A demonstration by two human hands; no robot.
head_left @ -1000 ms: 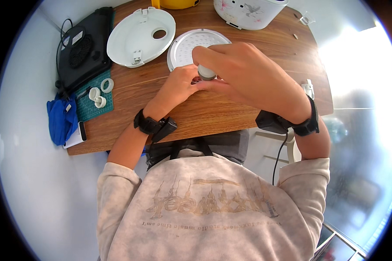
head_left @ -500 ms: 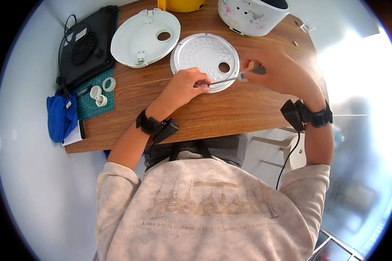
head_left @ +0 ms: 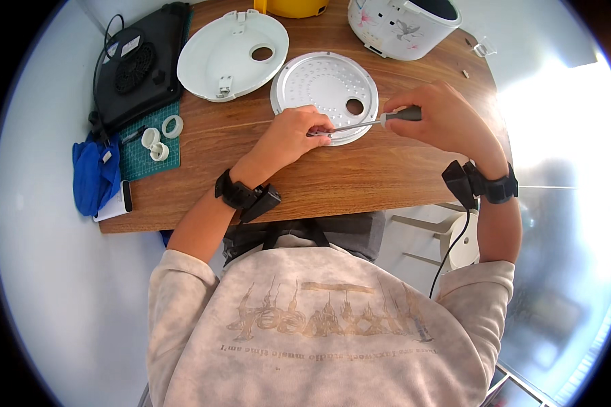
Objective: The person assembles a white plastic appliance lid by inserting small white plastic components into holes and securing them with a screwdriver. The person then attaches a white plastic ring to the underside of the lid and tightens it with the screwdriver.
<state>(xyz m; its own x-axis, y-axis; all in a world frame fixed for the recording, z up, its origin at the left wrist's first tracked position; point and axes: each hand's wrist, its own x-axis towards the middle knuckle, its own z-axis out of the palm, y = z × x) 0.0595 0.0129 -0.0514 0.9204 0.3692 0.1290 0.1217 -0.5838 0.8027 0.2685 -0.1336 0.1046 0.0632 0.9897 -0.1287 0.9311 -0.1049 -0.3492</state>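
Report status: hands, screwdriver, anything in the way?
Right hand gripping screwdriver by its handle. Left hand pinching small part by the shaft's end, details unclear. Dimpled disc close by, beneath the shaft.

Wood-grain tabletop [head_left: 360, 178], right edge curved. Plain pale wall [head_left: 34, 224] along left. Strong white glare [head_left: 553, 115] at far right; glossy surface [head_left: 557, 271] below it. Off-white stool [head_left: 464, 245] near right, lower than tabletop.
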